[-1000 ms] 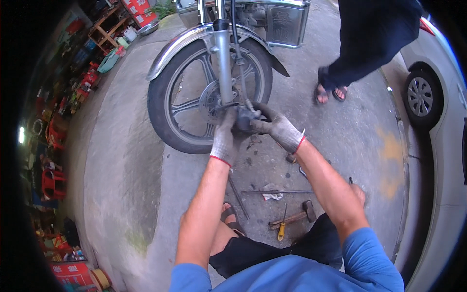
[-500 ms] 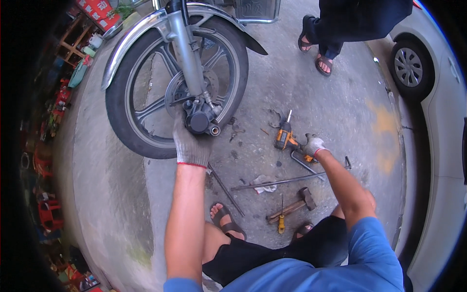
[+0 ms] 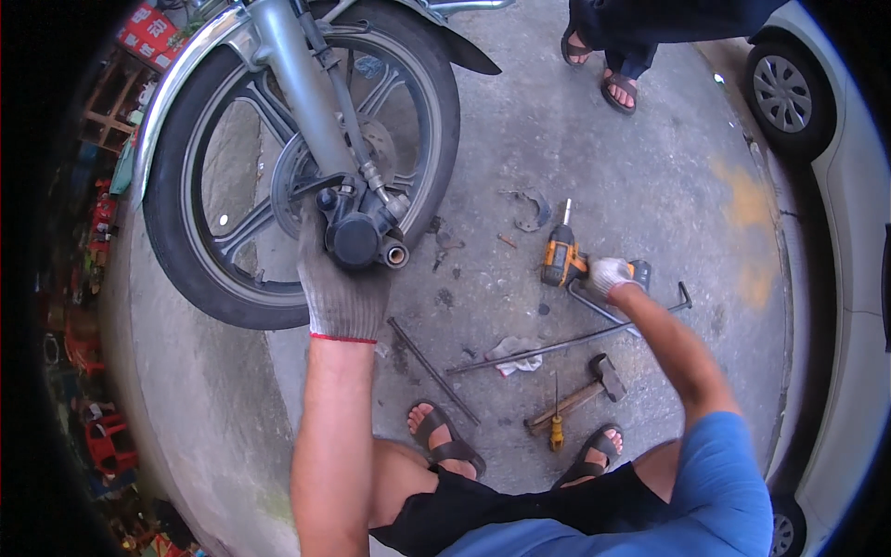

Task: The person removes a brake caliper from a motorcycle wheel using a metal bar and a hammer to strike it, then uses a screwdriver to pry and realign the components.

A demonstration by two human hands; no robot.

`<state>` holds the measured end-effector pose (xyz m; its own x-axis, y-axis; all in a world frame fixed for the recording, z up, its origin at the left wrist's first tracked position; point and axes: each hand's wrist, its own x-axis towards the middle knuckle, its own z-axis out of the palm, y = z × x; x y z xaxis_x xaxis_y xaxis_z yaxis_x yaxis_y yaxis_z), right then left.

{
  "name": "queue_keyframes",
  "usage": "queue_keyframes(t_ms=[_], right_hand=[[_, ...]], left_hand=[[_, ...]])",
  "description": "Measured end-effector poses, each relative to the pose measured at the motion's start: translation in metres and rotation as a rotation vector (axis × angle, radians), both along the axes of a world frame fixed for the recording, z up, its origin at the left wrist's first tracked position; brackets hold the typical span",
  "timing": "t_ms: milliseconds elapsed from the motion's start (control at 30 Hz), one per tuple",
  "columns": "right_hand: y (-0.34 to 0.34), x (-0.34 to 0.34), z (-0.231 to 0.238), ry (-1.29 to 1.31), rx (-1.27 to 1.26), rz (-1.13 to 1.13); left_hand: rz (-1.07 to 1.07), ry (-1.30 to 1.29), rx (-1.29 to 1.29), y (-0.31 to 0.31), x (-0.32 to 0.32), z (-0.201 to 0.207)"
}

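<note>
My left hand [image 3: 342, 290], in a grey knit glove with a red cuff edge, is closed on the black brake caliper [image 3: 356, 239] at the motorcycle's front wheel [image 3: 306, 316]. The caliper hides most of its fingers. Farther right, my right hand [image 3: 610, 277], gloved too, wraps round the handle of an orange and black cordless impact wrench [image 3: 560, 262]. The wrench is low over the concrete, its silver socket end pointing away from me; I cannot tell whether it touches the ground. Just below it lie a bent metal bar [image 3: 601, 309] and a long L-shaped bar [image 3: 566, 343].
Nearer my feet lie a hammer [image 3: 608, 379], a yellow-handled screwdriver [image 3: 556, 433], a white rag [image 3: 515, 356] and a thin rod [image 3: 432, 369]. A curved metal piece [image 3: 533, 212] is beyond the wrench. Another person's sandalled foot [image 3: 619, 91] and a parked car [image 3: 854, 278] are at right.
My right hand has closed round the impact wrench's handle, and the wrench has turned so its battery end swings right and away. My left hand stays at the caliper. The view has shifted.
</note>
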<state>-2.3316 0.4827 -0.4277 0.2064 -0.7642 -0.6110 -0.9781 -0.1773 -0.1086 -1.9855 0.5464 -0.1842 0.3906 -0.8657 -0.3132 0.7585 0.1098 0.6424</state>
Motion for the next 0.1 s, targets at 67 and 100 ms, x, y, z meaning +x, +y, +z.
queue_keyframes(t_ms=[67,100], right_hand=[[0.011,-0.021,0.018,-0.046,0.057,0.030],[0.014,-0.040,0.024,-0.089,0.102,0.058]], left_hand=[[-0.030,-0.008,-0.002,-0.001,-0.001,0.003],[-0.062,-0.012,-0.017,-0.003,-0.001,0.005]])
